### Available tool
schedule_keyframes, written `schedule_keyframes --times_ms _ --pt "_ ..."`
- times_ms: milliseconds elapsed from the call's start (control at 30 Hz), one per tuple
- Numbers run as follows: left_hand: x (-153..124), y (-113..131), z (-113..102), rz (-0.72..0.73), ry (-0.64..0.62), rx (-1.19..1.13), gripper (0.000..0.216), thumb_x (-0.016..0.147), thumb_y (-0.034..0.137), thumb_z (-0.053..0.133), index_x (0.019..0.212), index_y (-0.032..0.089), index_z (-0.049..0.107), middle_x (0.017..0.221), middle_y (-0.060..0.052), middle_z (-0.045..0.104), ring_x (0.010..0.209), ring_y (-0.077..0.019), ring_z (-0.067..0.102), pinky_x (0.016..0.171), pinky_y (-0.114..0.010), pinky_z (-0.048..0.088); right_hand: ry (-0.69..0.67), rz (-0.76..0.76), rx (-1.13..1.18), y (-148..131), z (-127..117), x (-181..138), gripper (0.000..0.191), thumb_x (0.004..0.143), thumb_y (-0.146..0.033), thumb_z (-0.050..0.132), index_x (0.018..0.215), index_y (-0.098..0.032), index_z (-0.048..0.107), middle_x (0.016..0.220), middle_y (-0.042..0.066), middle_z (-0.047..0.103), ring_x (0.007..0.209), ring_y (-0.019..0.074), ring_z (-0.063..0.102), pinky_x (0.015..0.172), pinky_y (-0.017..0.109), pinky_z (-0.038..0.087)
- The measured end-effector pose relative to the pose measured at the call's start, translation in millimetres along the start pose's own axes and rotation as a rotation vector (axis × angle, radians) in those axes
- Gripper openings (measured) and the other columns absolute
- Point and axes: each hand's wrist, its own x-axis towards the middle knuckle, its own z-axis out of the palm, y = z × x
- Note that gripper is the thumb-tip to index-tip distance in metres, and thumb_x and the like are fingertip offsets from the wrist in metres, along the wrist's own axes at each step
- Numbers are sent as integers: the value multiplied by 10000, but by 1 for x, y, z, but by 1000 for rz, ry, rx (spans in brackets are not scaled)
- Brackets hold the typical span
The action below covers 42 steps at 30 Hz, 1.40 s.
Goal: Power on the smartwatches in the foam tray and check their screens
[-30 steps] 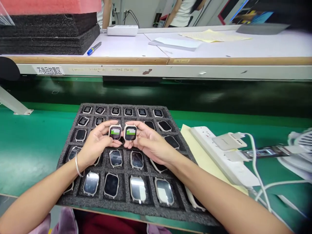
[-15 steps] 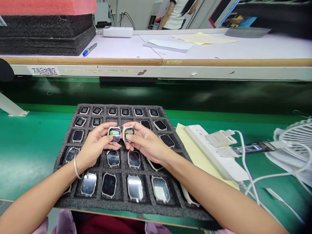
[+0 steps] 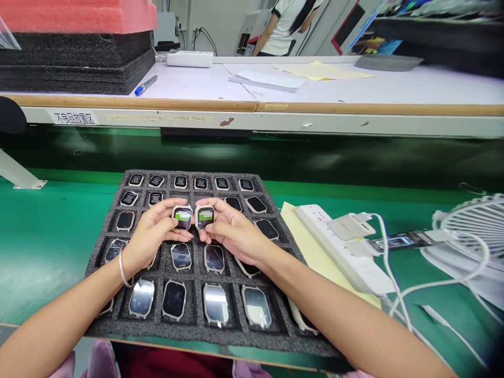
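Above a black foam tray point(image 3: 220, 336), my two hands hold one smartwatch case each, side by side and close together. My left hand point(image 3: 151, 233) is closed on a watch case point(image 3: 182, 217) by its edges, thumb at the lower left. Its lit screen shows a green band and pale lines. My right hand point(image 3: 232, 228) grips the other watch case point(image 3: 205, 216), thumb near the bottom of its screen, which looks alike. Neither watch has a strap. Several strapless watches, such as a dark-screened one point(image 3: 174, 300), lie in the tray's compartments. Those in the back row show white text.
Right of the tray lie yellow paper point(image 3: 293, 226), a white power strip point(image 3: 338, 252), a charger point(image 3: 351, 227), white cables and a small fan point(image 3: 476, 226). The raised shelf point(image 3: 189, 84) holds foam blocks point(image 3: 74, 58), a pen point(image 3: 146, 85) and papers. A person point(image 3: 285, 26) stands behind it.
The thumbs have shifted off the screens toward the edges, so more of both displays shows. The camera view has tilted up slightly. Both watches stay in the hands.
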Motion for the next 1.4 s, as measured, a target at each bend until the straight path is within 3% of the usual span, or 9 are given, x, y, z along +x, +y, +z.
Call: schedule_keyframes --times_ms 200,367,533,700,833,1000,1167,1400 --pt "2 -2 -4 26 -18 -26 438 691 178 672 1129 170 643 898 -10 734 635 -165 744 656 -282 641 -20 -10 46 4 -2 4 440 718 -80 672 1126 -209 570 809 -20 676 639 117 659 599 238 501" --pt "2 20 -6 60 -30 -27 464 685 168 663 1148 168 636 881 -15 726 619 -171 739 661 -307 639 -66 0 128 -13 3 11 322 872 -286 621 1173 -191 560 820 42 716 675 183 719 652 311 569" --pt "8 83 7 335 -117 61 565 675 101 634 1235 175 613 952 -24 720 661 -145 739 688 -277 626 -127 -206 -9 -79 24 25 244 935 -241 567 1175 -198 567 877 56 729 722 189 738 693 324 590" --pt "18 143 32 692 -128 160 663 659 48 653 1302 193 581 1007 -17 701 689 -93 709 716 -229 602 -142 -456 -114 -154 51 34 208 959 -230 510 1161 -227 560 901 30 718 628 149 693 544 258 531" --pt "24 172 43 853 -122 180 656 659 50 683 1291 196 590 956 -7 695 688 -86 681 729 -246 602 -133 -571 -164 -185 67 37 194 945 -220 482 1120 -215 565 836 15 690 546 121 611 514 252 488" --pt "21 191 49 923 -122 219 653 684 58 658 1318 195 576 930 -12 696 663 -93 677 729 -269 594 -165 -636 -213 -203 75 37 269 864 -233 531 1132 -215 547 914 31 696 594 135 601 556 284 496" --pt "13 201 55 952 -124 229 646 671 58 682 1293 211 604 953 -17 681 681 -95 673 718 -263 583 -199 -726 -308 -215 78 31 503 689 -118 638 1171 -222 539 898 2 667 632 122 589 585 275 486" --pt "8 208 57 977 -117 266 647 670 88 687 1297 220 599 947 -13 689 664 -99 674 702 -260 573 -194 -759 -367 -218 81 24 557 665 -135 658 1192 -252 523 985 8 678 666 135 588 630 308 491"
